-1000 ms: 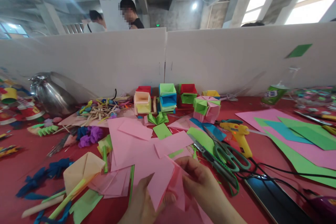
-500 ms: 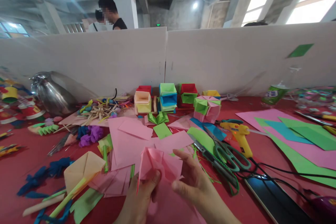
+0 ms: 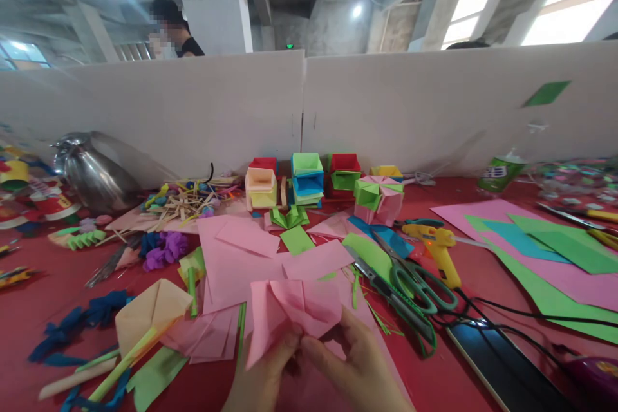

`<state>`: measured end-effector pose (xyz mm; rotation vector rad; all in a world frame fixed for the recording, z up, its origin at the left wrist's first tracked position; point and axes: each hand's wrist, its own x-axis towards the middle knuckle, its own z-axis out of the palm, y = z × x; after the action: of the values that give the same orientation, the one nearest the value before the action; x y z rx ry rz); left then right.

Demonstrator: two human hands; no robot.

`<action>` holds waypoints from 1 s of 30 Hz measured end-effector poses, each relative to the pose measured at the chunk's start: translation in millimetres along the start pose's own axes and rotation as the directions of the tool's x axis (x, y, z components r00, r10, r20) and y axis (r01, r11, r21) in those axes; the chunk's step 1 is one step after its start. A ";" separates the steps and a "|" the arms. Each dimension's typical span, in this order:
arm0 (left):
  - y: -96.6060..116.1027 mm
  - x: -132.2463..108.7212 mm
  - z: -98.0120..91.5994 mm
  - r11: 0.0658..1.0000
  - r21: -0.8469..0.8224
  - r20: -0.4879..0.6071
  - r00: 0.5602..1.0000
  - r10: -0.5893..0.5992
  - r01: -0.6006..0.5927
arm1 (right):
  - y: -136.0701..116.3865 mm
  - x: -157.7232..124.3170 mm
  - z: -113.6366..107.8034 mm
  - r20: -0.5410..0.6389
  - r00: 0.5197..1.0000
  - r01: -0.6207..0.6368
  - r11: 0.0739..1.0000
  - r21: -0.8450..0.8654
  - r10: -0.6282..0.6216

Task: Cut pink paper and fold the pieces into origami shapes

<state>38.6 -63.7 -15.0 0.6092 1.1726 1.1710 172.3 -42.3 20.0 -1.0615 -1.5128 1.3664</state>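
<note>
A folded piece of pink paper (image 3: 309, 302) stands up between my two hands, its creases and flaps showing. My left hand (image 3: 270, 360) pinches its lower left part with the thumb in front. On the lower right edge, my right hand (image 3: 345, 351) is closed with thumb and fingers on the same paper. The fingertips behind the paper are hidden. Pink sheets (image 3: 241, 257) lie beneath and beyond my hands. To the right are green-handled scissors (image 3: 425, 290) and a utility knife (image 3: 393, 293). A peach folded paper shape (image 3: 152, 309) lies to the left.
Stacked paper boxes (image 3: 308, 180) stand by the white partition (image 3: 193, 109). A yellow glue gun (image 3: 437, 248) with a cable, a phone (image 3: 502, 367) and coloured sheets (image 3: 531, 257) lie right. At left are a steel jug (image 3: 99, 174), wooden sticks (image 3: 186, 199) and blue crepe paper (image 3: 82, 328).
My right hand has moved in from beside the pink paper and now grips its lower right edge. The paper is turned and spread wider. A person behind the partition has shifted left.
</note>
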 end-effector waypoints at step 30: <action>48.0 14.7 -10.4 0.995 0.040 0.150 0.985 0.087 -0.094 | -7.5 13.0 -23.8 0.022 0.995 -0.093 0.995 0.033 0.093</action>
<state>10.1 -36.1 17.4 0.7793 1.0573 1.1561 190.4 -23.1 29.7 -1.1122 -1.4658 1.4658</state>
